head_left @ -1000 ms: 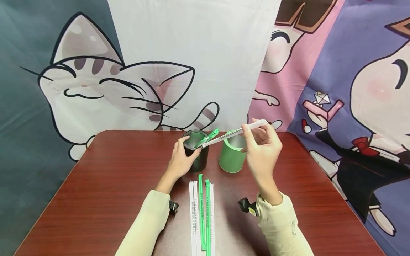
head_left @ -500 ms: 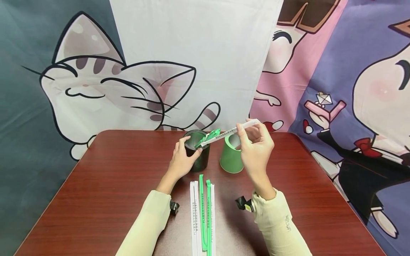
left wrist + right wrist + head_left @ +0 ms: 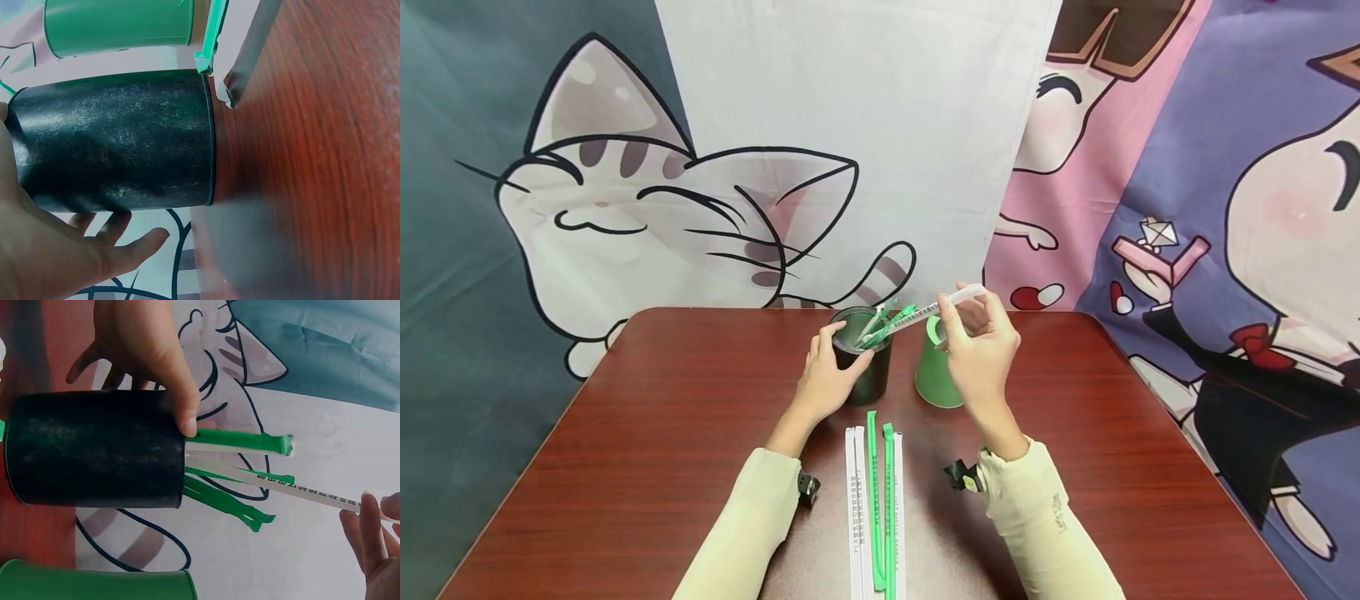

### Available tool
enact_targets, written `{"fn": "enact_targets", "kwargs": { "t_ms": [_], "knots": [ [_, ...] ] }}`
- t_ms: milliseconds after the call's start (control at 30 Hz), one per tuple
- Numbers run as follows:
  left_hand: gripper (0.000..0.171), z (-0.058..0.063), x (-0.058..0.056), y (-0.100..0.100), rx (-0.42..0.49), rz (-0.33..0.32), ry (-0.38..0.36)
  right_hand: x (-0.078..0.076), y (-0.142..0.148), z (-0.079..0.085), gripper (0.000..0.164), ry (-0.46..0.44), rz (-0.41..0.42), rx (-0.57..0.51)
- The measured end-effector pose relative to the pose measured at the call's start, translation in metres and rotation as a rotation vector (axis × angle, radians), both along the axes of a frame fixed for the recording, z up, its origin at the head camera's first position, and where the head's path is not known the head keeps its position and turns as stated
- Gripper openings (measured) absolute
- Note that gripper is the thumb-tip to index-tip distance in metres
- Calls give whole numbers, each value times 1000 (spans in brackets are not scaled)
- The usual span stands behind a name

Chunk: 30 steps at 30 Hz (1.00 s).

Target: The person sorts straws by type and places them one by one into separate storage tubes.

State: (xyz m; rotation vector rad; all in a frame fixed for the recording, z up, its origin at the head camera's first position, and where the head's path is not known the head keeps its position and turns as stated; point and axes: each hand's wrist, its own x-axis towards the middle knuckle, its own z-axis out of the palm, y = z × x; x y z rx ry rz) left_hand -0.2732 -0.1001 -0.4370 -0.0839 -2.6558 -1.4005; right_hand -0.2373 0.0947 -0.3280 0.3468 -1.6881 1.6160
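Straw [image 3: 312,492], white-wrapped, pinched by fingers of right hand [image 3: 983,350], slants into black cup [image 3: 872,383] to their left, left hand [image 3: 824,379] gripping rim; shallow angle could snag green straws [image 3: 215,499].

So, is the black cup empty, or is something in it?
Not empty: green sticks poke out past the rim of the black cup. How full it is inside, I cannot tell.
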Motion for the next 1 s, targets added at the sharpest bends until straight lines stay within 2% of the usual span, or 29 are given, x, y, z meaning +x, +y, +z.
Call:
{"fn": "enact_targets", "kwargs": {
  "t_ms": [133,267,333,700,1000],
  "knots": [
    [73,-2,1,1,7,-2,-1,-4,0,-7,28,-35,17,107],
    [76,-4,2,1,4,-8,-2,-4,2,-13,50,-70,-21,278],
    [77,-4,2,1,4,-11,-2,-2,4,-15,60,-70,-52,325],
    [73,-3,2,2,5,-2,-6,2,7,-22,63,-99,-81,376],
    [73,0,0,-1,10,-6,24,12,10,-41,50,-211,-12,424]
  ]
}}
